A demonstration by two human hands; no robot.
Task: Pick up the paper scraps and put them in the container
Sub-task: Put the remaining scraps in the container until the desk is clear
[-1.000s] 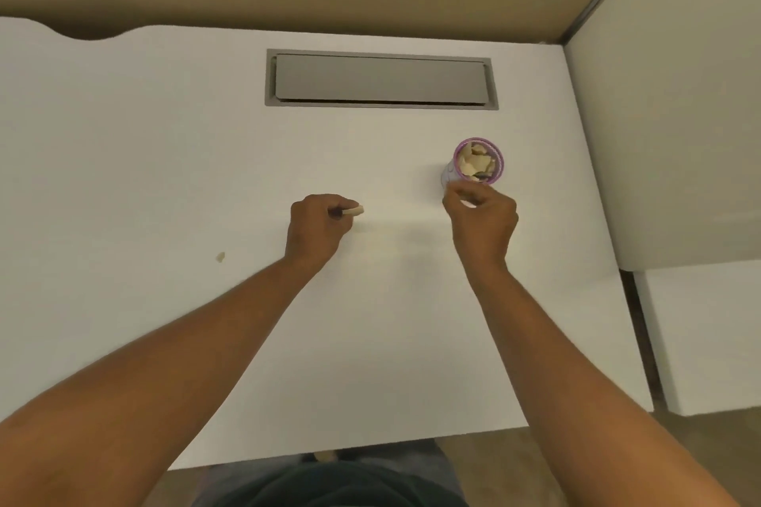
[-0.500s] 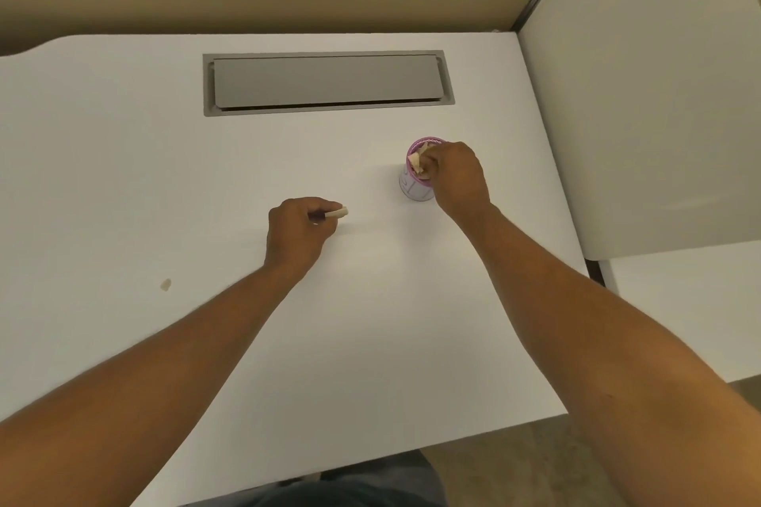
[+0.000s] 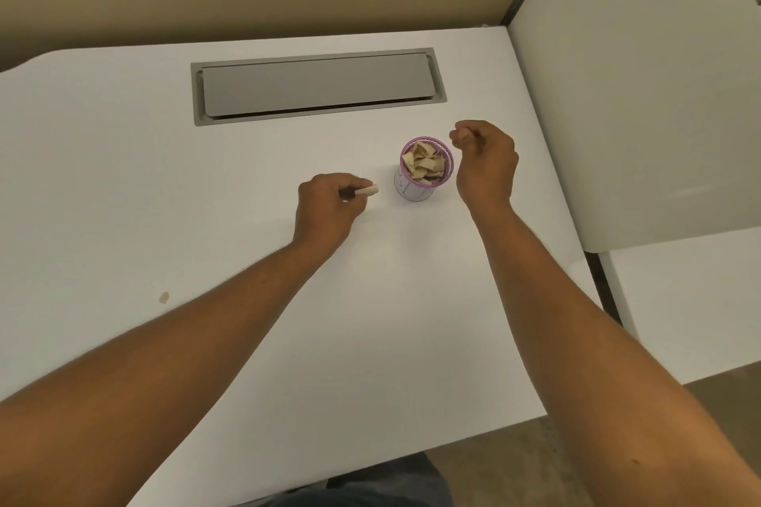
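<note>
Tan paper scrap (image 3: 367, 190), small and flat, one end projecting from the pinch of the left hand's fingers (image 3: 350, 182); its other end is hidden inside the grip. Left hand (image 3: 327, 210): low over the white desk (image 3: 123, 185), just left of the container, forearm running back toward the lower left edge of view. Container (image 3: 424, 173): small upright cup, pale wall, purple rim, packed to the top with crumpled tan scraps (image 3: 424, 164); markings on its wall too faint to read. Right hand (image 3: 486, 165): just right of the container, fingertips (image 3: 461, 134) drawn together above and beyond the rim, holding nothing visible; whether they touch the rim cannot be told. One further scrap (image 3: 164, 297) lies alone on the desk, well apart at the left. Grey hatch (image 3: 317, 84) set into the desk behind the container.
</note>
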